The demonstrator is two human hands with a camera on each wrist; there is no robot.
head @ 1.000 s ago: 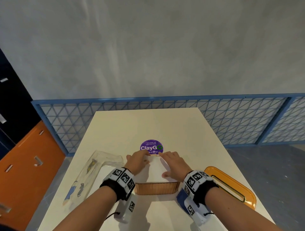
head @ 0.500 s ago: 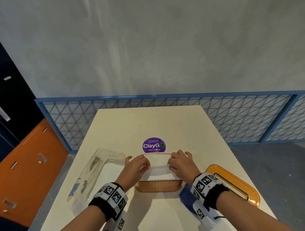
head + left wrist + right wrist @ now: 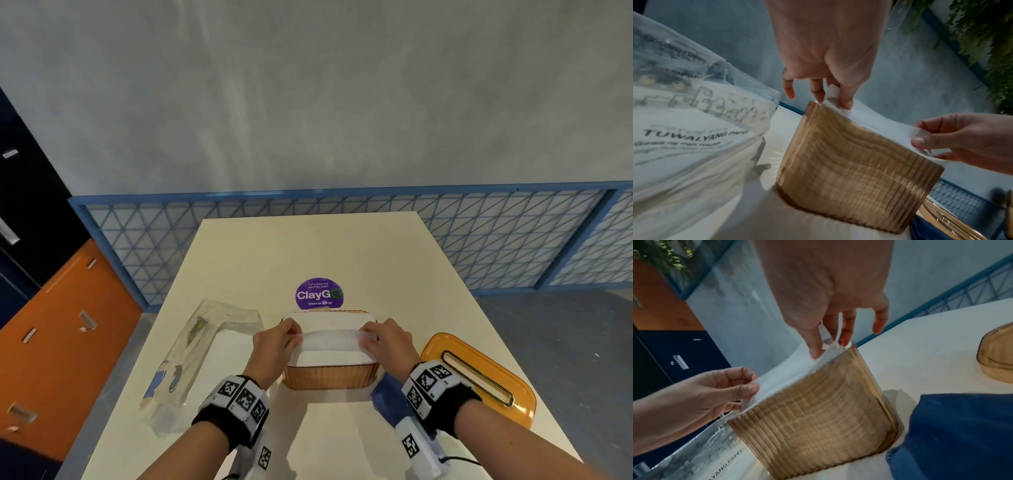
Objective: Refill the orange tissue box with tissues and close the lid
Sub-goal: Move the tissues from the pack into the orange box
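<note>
The orange tissue box (image 3: 329, 376) stands on the cream table (image 3: 308, 246), directly on the near side of the round purple ClayGo sticker (image 3: 319, 293). Its top is uncovered, and its ribbed translucent wall shows the white stack inside. The tissues (image 3: 329, 356) fill the box up to the rim.

The left hand (image 3: 272, 346) is at the left end of the box. Thumb and forefinger pinch the left end of the top tissue sheet (image 3: 329, 340); the remaining fingers are loosely curled and hold nothing (confirmed in the right wrist view, left hand (image 3: 701, 395)).

The right hand (image 3: 387, 344) is at the right end of the box and pinches the right end of the same sheet between thumb and fingers. In the left wrist view the right hand (image 3: 962, 138) shows the same pinch. The sheet is raised slightly above the stack and spans the box between both hands.

The lid (image 3: 479, 375) (orange, with a long slot) lies on the table to the right of the box, apart from it. A blue cloth (image 3: 385, 394) lies just beside the near right corner of the box. A clear plastic wrapper (image 3: 202, 346) with printed text lies to the left of the box.
</note>
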